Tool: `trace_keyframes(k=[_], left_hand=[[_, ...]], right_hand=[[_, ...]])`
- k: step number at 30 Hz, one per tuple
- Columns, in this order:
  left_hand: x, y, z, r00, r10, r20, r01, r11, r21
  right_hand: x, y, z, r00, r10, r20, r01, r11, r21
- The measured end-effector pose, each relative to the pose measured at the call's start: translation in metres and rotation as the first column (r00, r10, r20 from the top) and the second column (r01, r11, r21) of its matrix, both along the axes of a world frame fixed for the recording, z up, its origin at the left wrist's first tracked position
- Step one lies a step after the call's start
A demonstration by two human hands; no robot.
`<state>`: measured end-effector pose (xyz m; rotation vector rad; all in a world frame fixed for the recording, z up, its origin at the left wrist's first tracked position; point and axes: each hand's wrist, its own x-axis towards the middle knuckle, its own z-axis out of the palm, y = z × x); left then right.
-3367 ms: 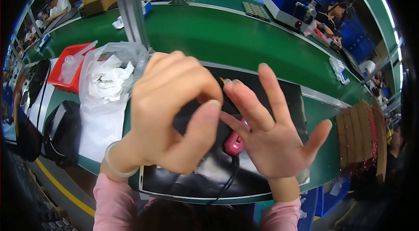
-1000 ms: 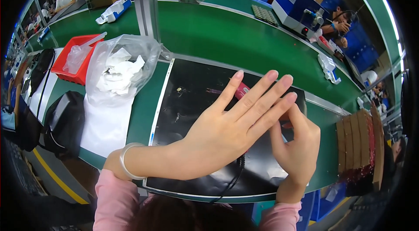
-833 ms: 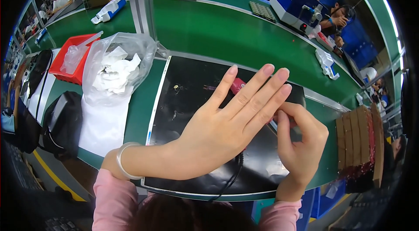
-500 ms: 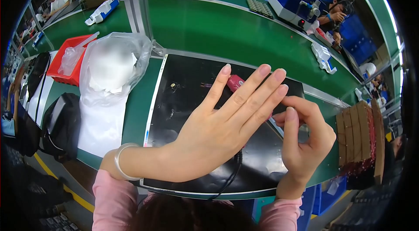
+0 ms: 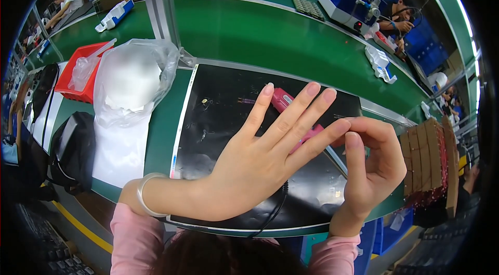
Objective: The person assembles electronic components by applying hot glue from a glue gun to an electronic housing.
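My left hand [image 5: 254, 158] is held palm down over the black work mat [image 5: 208, 145], its visible fingers spread; the thumb is hidden. A pale bangle [image 5: 141, 195] circles the wrist. My right hand [image 5: 371, 163] is closed, thumb and forefinger curled together at the tip of my left forefinger. Whether anything small sits between them does not show. A pink tool-like object [image 5: 281, 99] lies partly covered beneath my left hand. A black cord [image 5: 273, 213], coiled at its upper part, runs from under that hand to the mat's near edge.
On the left are a red bin [image 5: 65, 85] holding clear plastic, a clear bag [image 5: 166, 62] with white contents, and a black pouch [image 5: 78, 145]. A green conveyor [image 5: 249, 25] crosses behind a metal post [image 5: 158, 5]. Cardboard dividers [image 5: 423, 158] stand at right. Other people sit farther off.
My left forefinger has swung away from the middle finger, widening the gap and showing more of the pink object. My right hand has shifted slightly right. The white-and-blue pieces on the conveyor have moved left.
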<state>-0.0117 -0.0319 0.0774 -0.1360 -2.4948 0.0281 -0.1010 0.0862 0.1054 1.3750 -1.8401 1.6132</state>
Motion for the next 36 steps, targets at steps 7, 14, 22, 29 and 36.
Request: trace_keyframes(k=[7, 14, 22, 29, 36], left_hand=[[0.001, 0.0, -0.002, 1.0, -0.029, 0.01, 0.029, 0.999, 0.02], [0.002, 0.0, -0.002, 0.997, -0.049, 0.054, 0.047, 0.998, 0.038], [0.001, 0.001, -0.004, 0.992, -0.098, 0.074, 0.094, 0.994, 0.059], [0.005, -0.002, -0.006, 0.991, -0.115, 0.061, 0.11, 0.99, 0.083], [0.007, -0.002, 0.004, 0.983, -0.078, 0.167, 0.065, 0.995, 0.081]], right_hand=[[0.006, 0.002, 0.003, 0.964, 0.118, 0.238, -0.112, 0.993, -0.036], [0.006, 0.005, 0.004, 0.957, 0.147, 0.25, -0.144, 0.989, -0.03], [0.005, 0.006, 0.004, 0.943, 0.163, 0.29, -0.162, 0.986, -0.028], [0.007, 0.004, 0.007, 0.897, 0.208, 0.389, -0.21, 0.977, -0.037], [-0.01, 0.004, 0.004, 0.939, 0.128, 0.318, -0.182, 0.972, 0.147]])
